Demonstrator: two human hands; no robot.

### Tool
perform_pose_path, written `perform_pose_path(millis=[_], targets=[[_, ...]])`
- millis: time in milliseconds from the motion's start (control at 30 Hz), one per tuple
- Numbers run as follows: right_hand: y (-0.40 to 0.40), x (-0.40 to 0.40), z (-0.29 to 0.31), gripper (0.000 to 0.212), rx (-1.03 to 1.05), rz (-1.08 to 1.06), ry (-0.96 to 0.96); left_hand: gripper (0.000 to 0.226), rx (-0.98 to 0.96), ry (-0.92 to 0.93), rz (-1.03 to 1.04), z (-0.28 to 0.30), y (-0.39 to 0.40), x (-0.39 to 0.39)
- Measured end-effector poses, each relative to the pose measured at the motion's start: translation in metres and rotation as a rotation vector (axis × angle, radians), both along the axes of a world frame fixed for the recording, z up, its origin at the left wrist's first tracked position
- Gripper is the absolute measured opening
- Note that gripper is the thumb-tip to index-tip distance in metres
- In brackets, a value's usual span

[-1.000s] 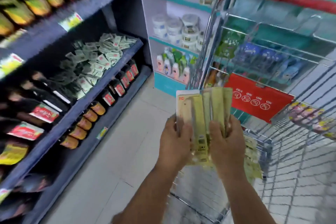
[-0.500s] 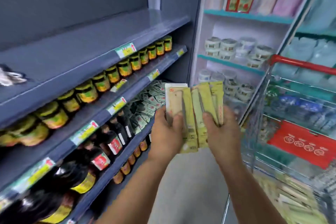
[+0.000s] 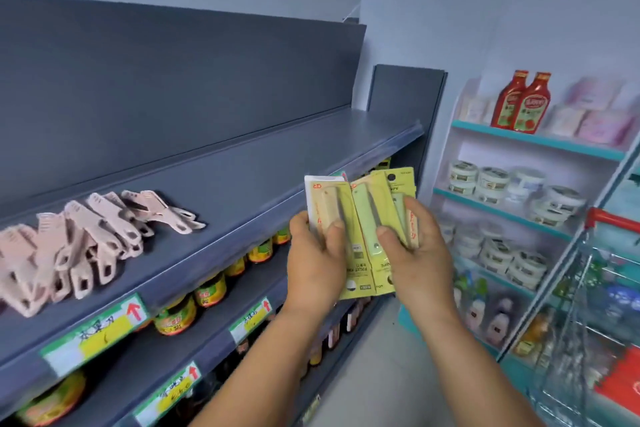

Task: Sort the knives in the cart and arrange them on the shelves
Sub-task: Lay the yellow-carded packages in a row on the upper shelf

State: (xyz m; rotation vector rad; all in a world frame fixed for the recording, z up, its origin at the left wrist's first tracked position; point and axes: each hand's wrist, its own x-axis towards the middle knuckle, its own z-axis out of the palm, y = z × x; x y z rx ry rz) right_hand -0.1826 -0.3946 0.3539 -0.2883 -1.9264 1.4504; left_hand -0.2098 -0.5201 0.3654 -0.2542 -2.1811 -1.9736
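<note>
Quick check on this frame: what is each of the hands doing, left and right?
Left hand: grips the left side of the fanned knife packs, thumb on front.
Right hand: grips the right side of the same packs.

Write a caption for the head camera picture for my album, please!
Two hands, left hand and right hand, fan yellow carded fruit knife packs beside a grey shelf.
</note>
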Motion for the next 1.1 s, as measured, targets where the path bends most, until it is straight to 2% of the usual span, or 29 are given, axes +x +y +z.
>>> perform_pose_path(millis=[167,333,467,667,833,1033,1100], targets=[[-0.019,-0.044,0.021,0.05,0.019,0.094,0.02,0.045,-0.023,0.043,0.044,0.019,-0.024,-0.037],[-0.033,-0.105,0.032,0.052,0.12,0.197,0.012,0.032,-0.105,0.125,0.169,0.029,-0.037,-0.086],[-0.024,-0.176,0.037,0.052,0.14,0.284,0.0,0.039,-0.204,0.108,0.272,0.034,-0.035,-0.144],[-0.001,-0.292,0.038,0.054,0.219,0.373,-0.116,0.042,-0.288,-0.071,0.443,0.027,-0.018,-0.241],[0.001,-0.37,0.033,0.058,0.338,0.459,-0.226,0.043,-0.437,-0.209,0.613,0.015,-0.008,-0.301],[0.001,-0.421,0.019,0.059,0.498,0.532,-0.409,0.04,-0.71,-0.407,0.721,0.005,-0.001,-0.333],[0.002,-0.429,0.015,0.057,0.579,0.522,-0.465,0.038,-0.777,-0.413,0.72,0.003,0.0,-0.337]])
